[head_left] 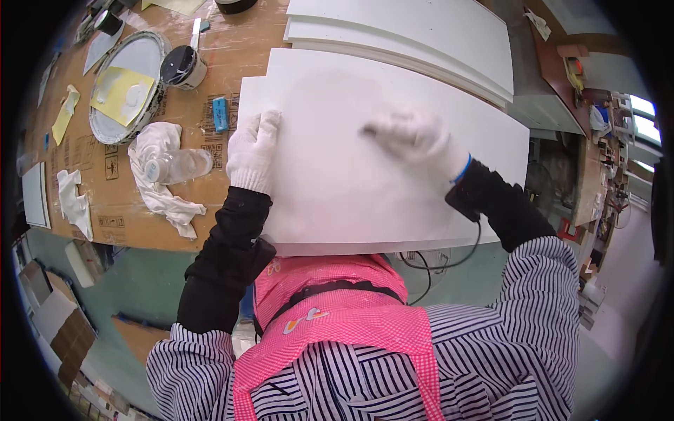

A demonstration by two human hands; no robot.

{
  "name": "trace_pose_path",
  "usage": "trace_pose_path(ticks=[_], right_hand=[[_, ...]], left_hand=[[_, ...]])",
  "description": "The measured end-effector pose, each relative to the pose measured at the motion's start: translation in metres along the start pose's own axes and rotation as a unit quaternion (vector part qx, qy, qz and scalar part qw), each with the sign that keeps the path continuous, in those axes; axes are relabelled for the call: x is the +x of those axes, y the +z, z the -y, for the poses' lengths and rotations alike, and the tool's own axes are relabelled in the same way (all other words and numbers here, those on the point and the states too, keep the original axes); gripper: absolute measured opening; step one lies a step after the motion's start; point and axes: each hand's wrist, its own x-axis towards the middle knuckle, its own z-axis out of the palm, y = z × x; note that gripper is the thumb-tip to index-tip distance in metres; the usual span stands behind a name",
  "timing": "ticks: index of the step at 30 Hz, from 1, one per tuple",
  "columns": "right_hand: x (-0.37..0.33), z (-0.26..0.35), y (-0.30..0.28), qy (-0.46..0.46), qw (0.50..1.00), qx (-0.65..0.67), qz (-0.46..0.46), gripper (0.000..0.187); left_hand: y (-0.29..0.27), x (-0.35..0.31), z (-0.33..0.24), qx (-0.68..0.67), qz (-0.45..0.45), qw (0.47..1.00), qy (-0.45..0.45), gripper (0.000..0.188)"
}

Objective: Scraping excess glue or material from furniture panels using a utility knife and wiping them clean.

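Note:
A large smooth white panel (330,189) lies flat in front of me, with faint greyish smudges on its surface. My left hand (253,151), in a white knit glove, is closed at the panel's left edge and steadies it. Over the panel's right half is my right hand (418,140), gloved too and blurred by motion. Its fingers are closed, and a small dark tip shows at their left end; what it is cannot be made out. Left of my left hand lies a small blue block (220,114).
More white panels (400,42) are stacked behind. On the brown-covered table (112,189) are a clear bottle (179,167) on a white cloth (151,140), a dark-lidded tub (184,68) and a round lid (151,52) with yellow sandpaper-like sheet (123,95). A cable (449,264) hangs near my right forearm.

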Motion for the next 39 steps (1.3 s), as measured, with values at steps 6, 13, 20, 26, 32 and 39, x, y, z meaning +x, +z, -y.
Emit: trace_pose_path(ticks=[6,13,20,26,32,39], right_hand=[[0.011,0.001,-0.007,0.232,0.964,0.110,-0.074,0.028],[0.005,0.013,-0.007,-0.008,0.994,-0.093,0.055,0.034],[0.004,0.023,0.001,-0.002,0.992,-0.090,0.091,0.026],[0.005,-0.006,-0.008,0.189,0.973,0.067,-0.117,0.026],[-0.005,0.014,-0.007,0.137,0.989,0.048,-0.008,0.030],[0.002,0.025,-0.007,0.075,0.993,0.036,0.088,0.038]], left_hand=[[-0.002,0.001,0.003,-0.004,0.008,1.000,-0.005,0.056],[-0.003,-0.005,-0.010,0.047,-0.016,0.998,0.029,0.055],[-0.004,0.000,0.010,0.054,-0.021,0.998,0.014,0.055],[-0.001,0.003,0.009,-0.027,0.004,1.000,-0.004,0.057],[-0.002,0.002,0.000,0.009,0.021,1.000,-0.011,0.057],[-0.008,0.002,0.004,0.025,0.011,1.000,0.006,0.058]])
